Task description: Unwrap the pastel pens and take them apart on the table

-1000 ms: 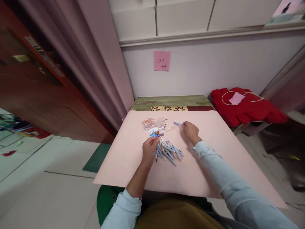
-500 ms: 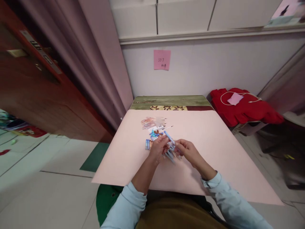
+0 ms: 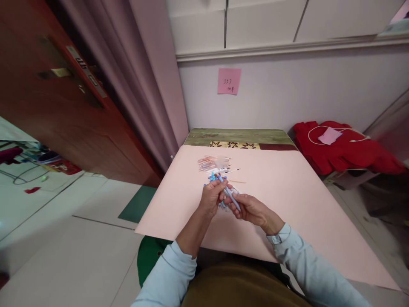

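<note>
Both my hands meet over the pink table sheet (image 3: 287,192). My left hand (image 3: 211,197) and my right hand (image 3: 251,209) are both closed on one light blue pen (image 3: 229,194), which lies slanted between them. Under my hands is a pile of similar pens, mostly hidden. Just beyond lie small blue caps (image 3: 212,175), thin pen refills (image 3: 231,172) and a clear packet of refills (image 3: 212,162).
The table's far end shows a green patterned cloth (image 3: 238,137) against the wall with a pink sticky note (image 3: 229,81). A red garment with a white cable (image 3: 341,147) lies at the right. A wooden door (image 3: 47,98) and curtain stand at the left.
My right hand brought a blue pen back from the far middle of the table to my left hand. Both hands now grip it together. The camera shifted slightly.
</note>
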A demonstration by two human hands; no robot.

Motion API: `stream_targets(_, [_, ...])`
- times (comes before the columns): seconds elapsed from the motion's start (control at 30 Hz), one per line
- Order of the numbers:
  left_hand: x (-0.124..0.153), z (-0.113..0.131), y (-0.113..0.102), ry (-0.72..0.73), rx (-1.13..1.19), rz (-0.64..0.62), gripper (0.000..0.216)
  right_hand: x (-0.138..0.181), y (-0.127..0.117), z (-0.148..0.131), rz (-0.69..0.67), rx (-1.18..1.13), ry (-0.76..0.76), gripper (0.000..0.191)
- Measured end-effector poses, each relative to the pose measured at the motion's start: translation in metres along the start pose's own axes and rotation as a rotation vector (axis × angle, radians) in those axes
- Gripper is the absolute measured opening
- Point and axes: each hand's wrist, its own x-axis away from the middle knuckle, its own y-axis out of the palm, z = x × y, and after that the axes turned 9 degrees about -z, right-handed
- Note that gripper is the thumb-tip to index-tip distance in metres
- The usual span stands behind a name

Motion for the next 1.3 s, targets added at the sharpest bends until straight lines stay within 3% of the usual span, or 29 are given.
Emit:
stream_targets(0.23, [0.001, 0.004, 0.005, 0.078, -0.046, 0.149, 0.035, -0.009, 0.012, 0.001, 0.262, 0.206, -0.189, 0.045])
stream_targets(0.43, [-0.004, -0.002, -0.001, 0.076, -0.037, 0.207, 0.04, -0.017, 0.004, 0.004, 0.225, 0.131, -0.066, 0.048])
stream_targets(0.63, [-0.021, -0.014, -0.006, 0.099, 0.016, 0.292, 0.039, -0.033, -0.007, 0.008, 0.446, 0.358, -0.274, 0.045])
stream_targets(0.87, [-0.038, -0.028, -0.01, 0.098, 0.032, 0.338, 0.038, -0.045, -0.022, 0.013, 0.431, 0.393, -0.176, 0.05])
stream_targets(1.0, [-0.044, -0.033, -0.01, 0.142, 0.037, 0.371, 0.047, -0.049, -0.024, 0.014, 0.491, 0.43, -0.194, 0.042])
stream_targets(1.17, [-0.048, -0.034, -0.007, 0.163, 0.023, 0.433, 0.071, -0.043, -0.021, 0.01, 0.676, 0.771, -0.238, 0.025])
stream_targets(1.3, [-0.048, -0.033, -0.008, 0.169, -0.004, 0.499, 0.076, -0.036, -0.019, 0.004, 0.793, 0.986, -0.248, 0.013])
